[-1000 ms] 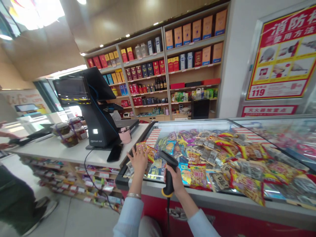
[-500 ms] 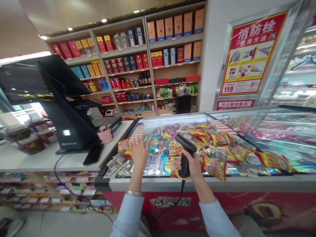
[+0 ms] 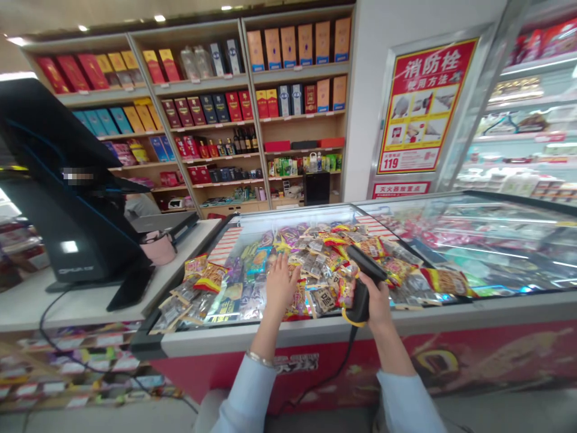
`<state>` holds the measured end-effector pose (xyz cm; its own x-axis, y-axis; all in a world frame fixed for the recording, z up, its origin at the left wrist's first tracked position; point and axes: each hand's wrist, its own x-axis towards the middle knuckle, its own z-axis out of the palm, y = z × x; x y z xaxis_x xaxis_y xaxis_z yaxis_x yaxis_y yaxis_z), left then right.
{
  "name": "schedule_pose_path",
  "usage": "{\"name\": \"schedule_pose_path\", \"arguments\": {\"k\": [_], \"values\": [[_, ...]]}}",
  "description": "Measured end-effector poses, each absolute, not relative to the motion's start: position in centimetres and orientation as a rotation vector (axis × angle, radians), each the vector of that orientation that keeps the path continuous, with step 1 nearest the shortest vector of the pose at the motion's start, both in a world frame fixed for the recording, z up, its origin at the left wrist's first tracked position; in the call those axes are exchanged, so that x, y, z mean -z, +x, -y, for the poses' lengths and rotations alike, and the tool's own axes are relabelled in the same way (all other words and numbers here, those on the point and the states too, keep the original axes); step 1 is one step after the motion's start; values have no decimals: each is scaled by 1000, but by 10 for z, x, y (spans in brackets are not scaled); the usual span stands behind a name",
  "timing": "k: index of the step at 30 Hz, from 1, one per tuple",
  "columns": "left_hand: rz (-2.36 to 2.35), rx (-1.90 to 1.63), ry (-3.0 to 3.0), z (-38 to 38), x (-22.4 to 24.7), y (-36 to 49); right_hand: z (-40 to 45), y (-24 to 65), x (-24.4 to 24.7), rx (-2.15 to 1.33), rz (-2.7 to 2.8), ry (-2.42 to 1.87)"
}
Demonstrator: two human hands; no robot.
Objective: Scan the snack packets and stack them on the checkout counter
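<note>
My right hand (image 3: 378,304) is wrapped round the grip of a black barcode scanner (image 3: 367,264) with a yellow ring at its base. The scanner's head tilts up and left above a heap of snack packets (image 3: 322,252) on a freezer's glass top. Close to the scanner, by the thumb, is a small red-and-yellow packet (image 3: 346,291); whether it is held cannot be told. My left hand (image 3: 280,287) reaches palm down with fingers stretched over the near side of the heap, holding nothing visible. Its fingertips are over or touching packets.
More packets (image 3: 210,276) lie at the left end of the chest freezer (image 3: 216,344). Left of it a counter (image 3: 189,246) bears a black till (image 3: 90,240), a pink cup (image 3: 157,248) and a phone (image 3: 131,287). The scanner's cable (image 3: 345,361) hangs down the front.
My left hand has moved right, from the freezer's left part to the heap's middle. My right hand has shifted right with the scanner. The view has turned slightly right.
</note>
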<state>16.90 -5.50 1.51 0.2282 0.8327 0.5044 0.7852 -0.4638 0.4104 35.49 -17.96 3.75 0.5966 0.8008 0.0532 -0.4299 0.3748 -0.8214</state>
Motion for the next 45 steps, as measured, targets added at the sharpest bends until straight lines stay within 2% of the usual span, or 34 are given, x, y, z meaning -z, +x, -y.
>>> {"name": "schedule_pose_path", "arguments": {"k": [9,19,27,36,45], "values": [[-1599,-936,2508,48,-17,224,189,386,-21,-822,456,-908],[-1586,-771,2636,48,-15,236,187,398,-2,-837,446,-956],[-1575,-894,2595,49,-11,236,188,397,-1,-821,463,-958],[-1262,-1378,2306,47,-11,231,189,394,-6,-791,487,-995],[-1360,-1294,2179,38,-10,223,190,393,-6,-799,505,-1007]]}}
